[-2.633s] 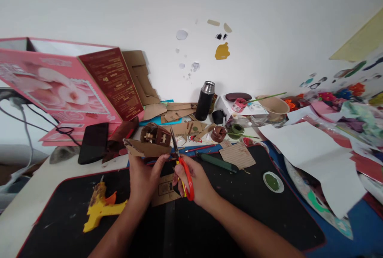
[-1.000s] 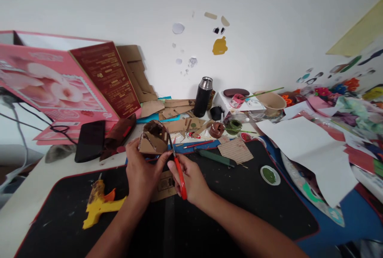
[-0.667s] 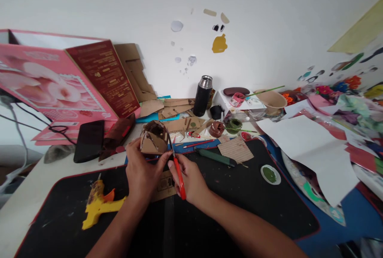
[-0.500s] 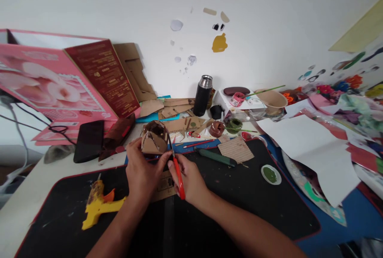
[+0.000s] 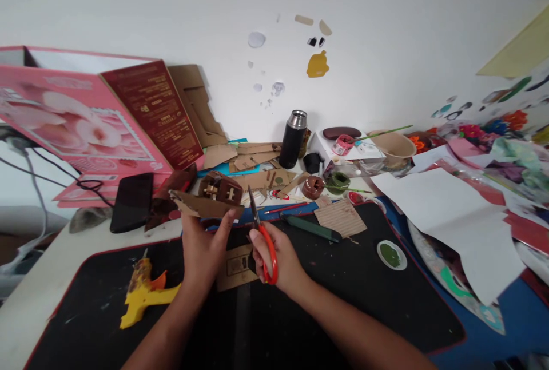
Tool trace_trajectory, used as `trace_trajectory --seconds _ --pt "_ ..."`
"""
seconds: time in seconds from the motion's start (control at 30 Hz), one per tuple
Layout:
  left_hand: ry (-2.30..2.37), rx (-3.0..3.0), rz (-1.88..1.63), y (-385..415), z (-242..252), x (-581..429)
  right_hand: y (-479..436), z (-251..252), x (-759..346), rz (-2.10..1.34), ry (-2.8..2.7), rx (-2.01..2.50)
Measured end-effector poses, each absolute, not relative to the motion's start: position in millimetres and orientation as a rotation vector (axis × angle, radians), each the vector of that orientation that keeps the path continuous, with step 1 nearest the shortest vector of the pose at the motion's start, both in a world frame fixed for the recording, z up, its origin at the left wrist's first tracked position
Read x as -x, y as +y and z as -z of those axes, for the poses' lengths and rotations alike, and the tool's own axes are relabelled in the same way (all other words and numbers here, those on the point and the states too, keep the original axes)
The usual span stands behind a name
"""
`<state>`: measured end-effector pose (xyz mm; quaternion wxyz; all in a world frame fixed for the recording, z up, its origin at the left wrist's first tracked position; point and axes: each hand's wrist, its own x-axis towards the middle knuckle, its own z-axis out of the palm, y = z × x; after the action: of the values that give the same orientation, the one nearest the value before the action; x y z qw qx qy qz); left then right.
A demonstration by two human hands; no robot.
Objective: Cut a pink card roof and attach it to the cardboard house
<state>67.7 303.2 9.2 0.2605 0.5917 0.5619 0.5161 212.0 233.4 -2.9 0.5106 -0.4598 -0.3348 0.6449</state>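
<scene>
My left hand (image 5: 205, 250) is closed around the underside of a small cardboard house model (image 5: 218, 191), its thumb along the near edge. The model is tilted, so its brown wall with window-like openings shows beside a plain cardboard panel (image 5: 197, 205). In my right hand (image 5: 277, 253) are red-handled scissors (image 5: 269, 255), blades pointing up and away, a little right of the model and apart from it. The blades look closed. Below both hands, a flat piece of cardboard (image 5: 234, 267) lies on the black mat (image 5: 343, 295).
A yellow glue gun (image 5: 143, 290) lies left on the mat. Right of my hands are a green craft knife (image 5: 311, 227), corrugated cardboard (image 5: 341, 217) and a lid of green paint (image 5: 391, 254). Behind stand a black flask (image 5: 293, 140) and paint jars (image 5: 313, 186).
My left hand has turned the cardboard model, bringing its windowed wall and a flat panel into view. The scissors have moved right, away from the model's edge.
</scene>
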Motion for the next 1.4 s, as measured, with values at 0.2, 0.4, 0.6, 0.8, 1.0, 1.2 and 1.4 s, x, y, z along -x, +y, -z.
trace_trajectory --seconds 0.2,0.4,0.6,0.8,1.0,1.2,1.4 --pt "1.460 -1.518 -1.427 306 -12 -69 230 3 -230 -1.570 -0.828 1.067" --pt "1.378 -1.484 -1.422 304 -16 -70 219 -2 -241 -1.590 -0.849 0.986" --pt "1.164 -1.285 -1.457 309 -16 -68 211 6 -253 -1.652 -0.879 0.905" --pt "0.909 -0.857 -1.406 318 -21 -63 199 12 -264 -1.709 -0.864 0.874" --pt "0.695 -0.485 -1.314 323 -26 -58 185 23 -273 -1.799 -0.876 0.842" --pt "0.662 -0.323 -1.223 321 -28 -54 181 32 -275 -1.847 -0.882 0.855" --pt "0.705 -0.287 -1.181 320 -33 -57 181 28 -272 -1.866 -0.837 0.930"
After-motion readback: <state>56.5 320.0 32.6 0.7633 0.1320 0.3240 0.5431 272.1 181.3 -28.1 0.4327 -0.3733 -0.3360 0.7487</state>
